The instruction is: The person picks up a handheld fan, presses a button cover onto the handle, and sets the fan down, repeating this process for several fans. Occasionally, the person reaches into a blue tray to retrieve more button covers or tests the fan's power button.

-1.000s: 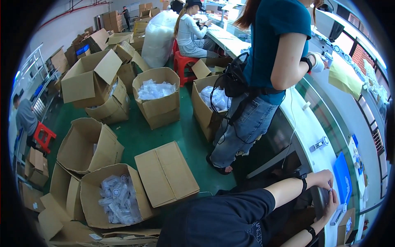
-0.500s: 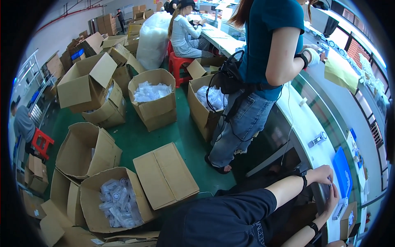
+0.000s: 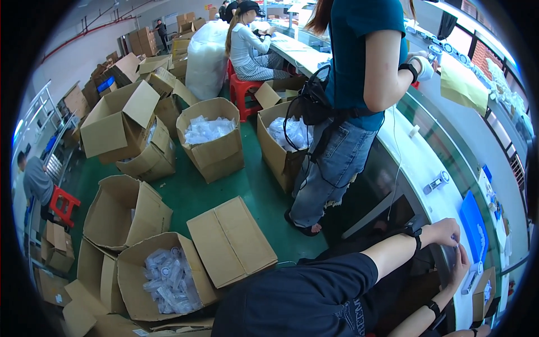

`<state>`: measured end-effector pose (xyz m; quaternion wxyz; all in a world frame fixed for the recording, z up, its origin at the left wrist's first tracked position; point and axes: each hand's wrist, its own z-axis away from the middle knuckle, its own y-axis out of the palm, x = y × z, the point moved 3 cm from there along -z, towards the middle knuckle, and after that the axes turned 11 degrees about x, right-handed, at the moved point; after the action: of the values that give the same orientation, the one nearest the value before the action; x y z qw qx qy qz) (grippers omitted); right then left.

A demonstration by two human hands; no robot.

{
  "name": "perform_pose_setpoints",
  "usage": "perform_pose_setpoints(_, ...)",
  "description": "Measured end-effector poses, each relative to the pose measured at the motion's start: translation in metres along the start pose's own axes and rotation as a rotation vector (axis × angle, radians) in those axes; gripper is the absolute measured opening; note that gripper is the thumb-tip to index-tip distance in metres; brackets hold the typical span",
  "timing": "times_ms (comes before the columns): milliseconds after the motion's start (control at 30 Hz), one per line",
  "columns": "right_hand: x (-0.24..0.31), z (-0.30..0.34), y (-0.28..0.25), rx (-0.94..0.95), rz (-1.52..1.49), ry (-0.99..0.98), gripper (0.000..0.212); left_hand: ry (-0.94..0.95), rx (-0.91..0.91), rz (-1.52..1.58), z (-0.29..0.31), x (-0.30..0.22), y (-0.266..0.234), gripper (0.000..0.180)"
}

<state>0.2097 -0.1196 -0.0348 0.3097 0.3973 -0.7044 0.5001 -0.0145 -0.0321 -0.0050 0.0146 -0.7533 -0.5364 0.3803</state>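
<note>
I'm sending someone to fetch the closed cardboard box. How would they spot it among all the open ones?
Look at the green floor left of the white workbench. Near the wearer's dark sleeve lies the closed box, beside an open box of clear plastic packets. It alone has its flaps shut flat; the boxes beside it gape open.

**Materials and finishes**

Cardboard boxes [image 3: 230, 238]: matt brown, slightly rough corrugated board. Bags [image 3: 168, 281] inside them: clear crinkly glossy plastic film. Floor [image 3: 196, 191]: smooth green coating, faint sheen. Tabletop [image 3: 421, 163]: smooth white, semi-gloss. Blue tray [image 3: 470, 222]: smooth plastic. Stool [image 3: 63, 203]: red plastic. Jeans [image 3: 337, 163]: faded denim cloth.
</note>
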Motion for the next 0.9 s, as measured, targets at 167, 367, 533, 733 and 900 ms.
perform_pose_setpoints(167, 0.002, 0.004, 0.0, -0.025, 0.013, -0.008, 0.029, 0.065, -0.013, -0.058, 0.001, 0.001, 0.001, 0.015)
perform_pose_setpoints(367, 0.0, 0.004, 0.001, -0.047, 0.034, -0.03, 0.029, 0.094, -0.026, -0.101, -0.005, 0.009, 0.005, 0.015)
perform_pose_setpoints(533, 0.0, 0.007, 0.005, -0.059, 0.049, -0.071, 0.029, 0.141, -0.052, -0.08, -0.006, 0.017, 0.007, 0.013)
perform_pose_setpoints(733, 0.001, 0.011, 0.005, -0.092, 0.014, -0.056, 0.029, 0.093, 0.0, -0.057, -0.012, 0.021, 0.011, 0.014)
perform_pose_setpoints(900, 0.001, 0.011, 0.004, -0.125, 0.08, -0.009, 0.029, 0.021, 0.051, -0.08, -0.013, 0.022, 0.011, 0.015)
